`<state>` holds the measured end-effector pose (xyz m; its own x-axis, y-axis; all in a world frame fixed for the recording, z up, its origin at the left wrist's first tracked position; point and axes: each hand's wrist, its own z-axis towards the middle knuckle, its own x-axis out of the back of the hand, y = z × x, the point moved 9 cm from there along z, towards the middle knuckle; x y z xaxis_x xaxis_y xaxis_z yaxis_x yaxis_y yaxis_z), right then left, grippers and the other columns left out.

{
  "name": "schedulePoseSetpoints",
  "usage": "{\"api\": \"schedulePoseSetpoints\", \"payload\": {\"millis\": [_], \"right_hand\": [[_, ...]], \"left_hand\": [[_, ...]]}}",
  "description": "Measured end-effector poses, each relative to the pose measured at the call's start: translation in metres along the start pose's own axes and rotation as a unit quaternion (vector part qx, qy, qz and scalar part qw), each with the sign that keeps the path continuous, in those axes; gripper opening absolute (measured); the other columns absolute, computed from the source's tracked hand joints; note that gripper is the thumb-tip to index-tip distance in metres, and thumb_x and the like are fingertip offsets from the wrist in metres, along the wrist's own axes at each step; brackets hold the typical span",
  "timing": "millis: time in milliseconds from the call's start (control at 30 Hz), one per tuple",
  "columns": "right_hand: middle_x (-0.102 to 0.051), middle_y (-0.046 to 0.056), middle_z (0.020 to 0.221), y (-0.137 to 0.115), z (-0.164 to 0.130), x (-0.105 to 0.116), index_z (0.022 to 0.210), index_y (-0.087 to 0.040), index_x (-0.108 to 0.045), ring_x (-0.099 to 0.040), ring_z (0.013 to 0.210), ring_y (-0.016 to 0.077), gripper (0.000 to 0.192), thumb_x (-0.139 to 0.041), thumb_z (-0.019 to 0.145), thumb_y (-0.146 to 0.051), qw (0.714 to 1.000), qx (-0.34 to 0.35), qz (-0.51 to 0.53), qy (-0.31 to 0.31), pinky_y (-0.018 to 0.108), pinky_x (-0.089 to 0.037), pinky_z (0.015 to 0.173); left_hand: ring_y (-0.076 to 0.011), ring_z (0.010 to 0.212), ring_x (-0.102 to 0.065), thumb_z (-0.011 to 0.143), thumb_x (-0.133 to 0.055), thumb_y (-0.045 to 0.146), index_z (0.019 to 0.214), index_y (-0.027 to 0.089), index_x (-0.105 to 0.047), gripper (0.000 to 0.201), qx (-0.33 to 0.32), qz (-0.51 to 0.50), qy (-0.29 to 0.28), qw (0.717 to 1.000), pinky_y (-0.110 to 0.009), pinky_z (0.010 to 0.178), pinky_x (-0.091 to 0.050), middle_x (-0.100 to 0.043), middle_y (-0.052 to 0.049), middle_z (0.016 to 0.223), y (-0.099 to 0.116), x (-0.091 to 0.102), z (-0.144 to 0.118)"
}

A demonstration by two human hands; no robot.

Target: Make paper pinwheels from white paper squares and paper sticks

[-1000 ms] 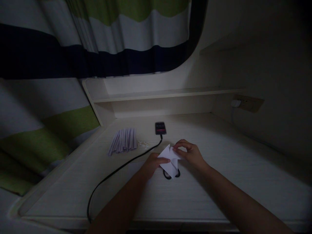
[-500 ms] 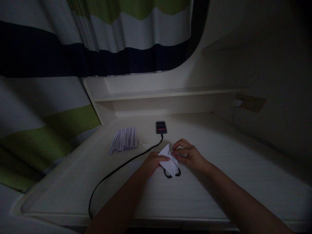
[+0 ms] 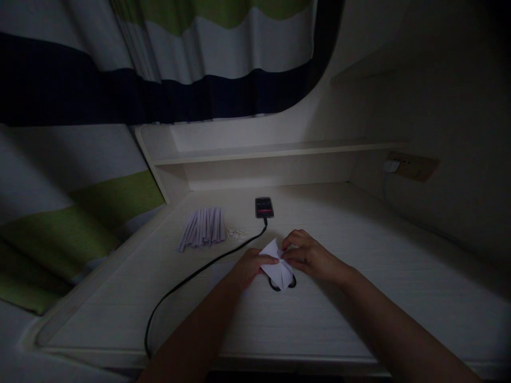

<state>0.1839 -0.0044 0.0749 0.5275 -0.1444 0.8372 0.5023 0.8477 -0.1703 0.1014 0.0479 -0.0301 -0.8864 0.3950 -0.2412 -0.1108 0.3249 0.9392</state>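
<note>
A white paper pinwheel [image 3: 281, 275], with pointed, folded corners, is held just above the desk between my two hands. My left hand [image 3: 251, 266] grips its left side, the thumb lying across the paper toward the middle. At the right of its centre, my right hand [image 3: 309, 256] pinches the paper with closed fingers; the fingertips are partly hidden. Two black loops [image 3: 274, 285], which look like scissor handles, show from under the paper's lower edge. A faint pale sheet [image 3: 219, 273] lies left of my left wrist.
Rolled paper sticks [image 3: 203, 227] lie bundled at the left, with small white pieces [image 3: 236, 233] beside them. A phone-like device [image 3: 264, 207] stands behind my hands. Its black cable [image 3: 191, 276] curves to the front edge. A shelf [image 3: 255, 154] runs along the back; a curtain [image 3: 99, 207] hangs left.
My right fingers have closed in on the paper's centre, and its upper right part is folded inward more. My left hand stays nearly still.
</note>
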Motion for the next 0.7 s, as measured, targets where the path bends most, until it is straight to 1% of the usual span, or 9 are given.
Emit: {"api": "schedulePoseSetpoints", "payload": {"millis": [233,367,533,700], "right_hand": [[-0.056,0.004,0.089,-0.0007,-0.0004,-0.001,0.083,-0.022,-0.064,-0.047,0.087,0.0167,0.015,-0.05,0.079,-0.023,1.0,0.0,-0.009,-0.011,0.033,-0.035,0.079],[-0.056,0.004,0.089,-0.0018,-0.0004,-0.0006,0.082,-0.022,-0.064,-0.048,0.087,0.0165,0.015,-0.049,0.079,-0.021,1.0,0.0,-0.009,-0.016,0.033,-0.036,0.079],[-0.055,0.004,0.09,-0.0015,-0.0008,-0.0014,0.083,-0.022,-0.064,-0.048,0.086,0.0162,0.015,-0.051,0.076,-0.018,1.0,-0.001,0.003,-0.022,0.033,-0.035,0.08],[-0.054,0.004,0.091,-0.0008,-0.0013,-0.0032,0.084,-0.02,-0.064,-0.047,0.089,0.0161,0.016,-0.052,0.074,-0.015,1.0,-0.004,0.001,-0.03,0.033,-0.034,0.081]], "left_hand": [[-0.0151,0.057,-0.053,0.049,-0.069,0.017,0.064,0.008,-0.063,0.019,-0.005,-0.003,0.009,1.0,-0.027,0.057,-0.039,-0.059,-0.004,0.059,0.0013,-0.0003,-0.0012],[-0.0144,0.058,-0.053,0.05,-0.068,0.018,0.066,0.008,-0.064,0.02,-0.013,-0.004,-0.002,1.0,-0.025,0.057,-0.039,-0.058,-0.004,0.059,0.0004,-0.0002,0.0003],[-0.0158,0.06,-0.054,0.05,-0.069,0.019,0.068,0.007,-0.064,0.022,-0.012,-0.007,0.001,1.0,-0.027,0.06,-0.04,-0.059,-0.005,0.062,-0.0026,0.0036,0.0033],[-0.0171,0.065,-0.055,0.052,-0.068,0.019,0.073,0.007,-0.064,0.024,-0.022,-0.019,0.011,1.0,-0.029,0.063,-0.041,-0.06,-0.006,0.067,0.0002,0.0056,0.0036]]}}
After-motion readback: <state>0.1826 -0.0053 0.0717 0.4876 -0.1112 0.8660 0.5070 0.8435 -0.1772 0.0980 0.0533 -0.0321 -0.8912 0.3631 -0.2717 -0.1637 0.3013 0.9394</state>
